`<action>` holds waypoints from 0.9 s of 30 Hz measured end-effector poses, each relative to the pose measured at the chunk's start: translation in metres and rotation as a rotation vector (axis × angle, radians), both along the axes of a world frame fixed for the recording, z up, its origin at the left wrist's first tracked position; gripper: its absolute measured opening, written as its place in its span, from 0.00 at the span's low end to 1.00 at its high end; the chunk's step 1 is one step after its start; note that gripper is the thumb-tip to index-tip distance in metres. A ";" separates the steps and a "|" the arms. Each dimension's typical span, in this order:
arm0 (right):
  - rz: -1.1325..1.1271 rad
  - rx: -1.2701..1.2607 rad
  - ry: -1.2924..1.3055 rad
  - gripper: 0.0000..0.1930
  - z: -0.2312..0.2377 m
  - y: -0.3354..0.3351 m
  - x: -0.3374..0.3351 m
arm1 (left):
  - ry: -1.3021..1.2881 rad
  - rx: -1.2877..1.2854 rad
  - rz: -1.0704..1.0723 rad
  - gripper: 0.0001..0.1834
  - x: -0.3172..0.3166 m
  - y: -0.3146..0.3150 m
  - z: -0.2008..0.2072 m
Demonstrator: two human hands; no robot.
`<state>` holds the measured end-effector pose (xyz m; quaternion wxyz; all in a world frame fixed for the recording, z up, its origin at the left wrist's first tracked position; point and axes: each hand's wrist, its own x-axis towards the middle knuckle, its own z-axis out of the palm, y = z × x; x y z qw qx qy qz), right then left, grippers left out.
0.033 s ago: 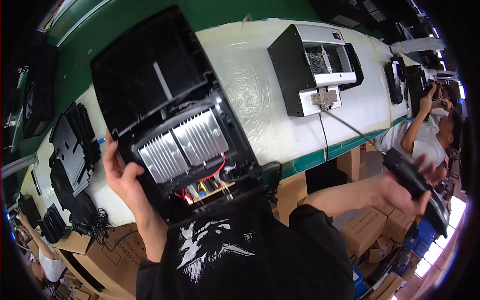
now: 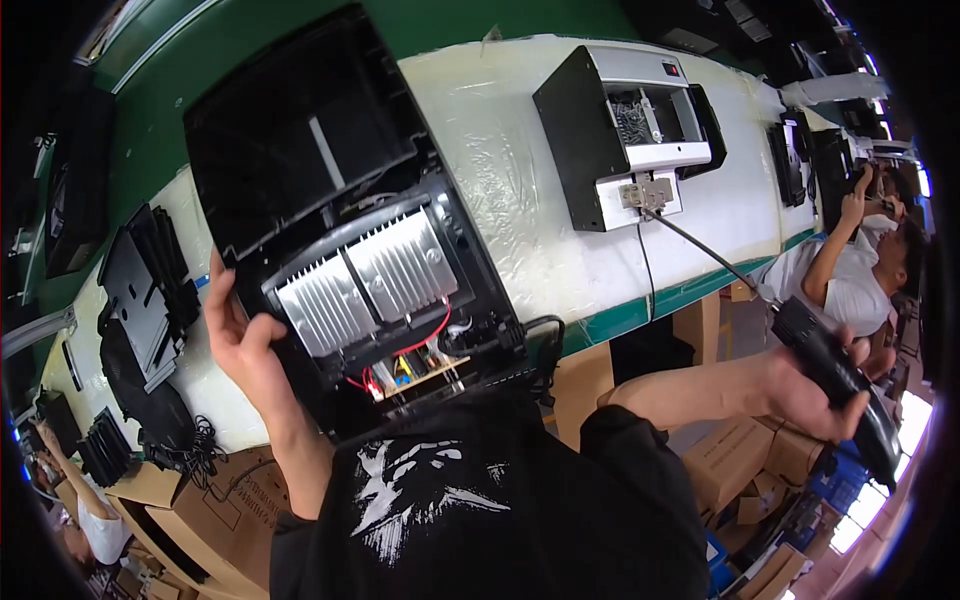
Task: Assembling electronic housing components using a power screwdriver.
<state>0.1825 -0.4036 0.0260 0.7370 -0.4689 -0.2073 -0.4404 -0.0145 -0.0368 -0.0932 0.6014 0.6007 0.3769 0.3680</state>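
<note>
Head camera view: we see the open case [image 2: 340, 232] at the near edge of the table [image 2: 500, 130], its inside facing up to us, with silver metal fins [image 2: 365, 285] in the middle and a small circuit board [image 2: 428, 380] at the end closest to our body. Our left hand [image 2: 245, 350] grips the case's left edge between thumb and fingers, probably to steady it. Our right hand [image 2: 810, 395], well to the right of the case, is wrapped round a black power screwdriver [image 2: 838, 370]. The tool's long thin shaft [image 2: 700, 247] slants toward a metal block [image 2: 657, 192] on the front of a silver-and-black box [image 2: 665, 156], right of the case; whether its tip touches the block, we cannot tell. That box holds small metal pieces [image 2: 628, 122], and we judge it stands there so our right arm reaches it without crossing the case. Black plates [image 2: 135, 295] lie left of the case, likely set there to leave it room.
</note>
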 end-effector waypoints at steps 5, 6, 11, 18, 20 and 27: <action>0.340 -0.286 -0.132 0.39 0.014 -0.018 0.004 | -0.009 0.095 -0.103 0.31 0.012 0.009 -0.005; 0.333 -0.287 -0.133 0.39 0.011 -0.014 0.006 | -0.012 0.095 -0.109 0.31 0.013 0.008 -0.005; 0.374 -0.418 -0.041 0.43 -0.007 -0.003 0.019 | 0.016 0.133 -0.125 0.30 0.011 0.010 -0.008; 0.545 -0.516 0.014 0.39 -0.003 0.022 0.036 | 0.025 0.129 -0.134 0.28 0.010 0.011 -0.010; 0.616 -0.519 0.048 0.38 0.006 0.043 0.050 | 0.016 0.127 -0.123 0.27 0.009 0.012 -0.010; 0.664 -0.656 0.369 0.27 0.019 0.103 0.113 | -0.081 0.056 -0.123 0.28 0.010 0.010 -0.009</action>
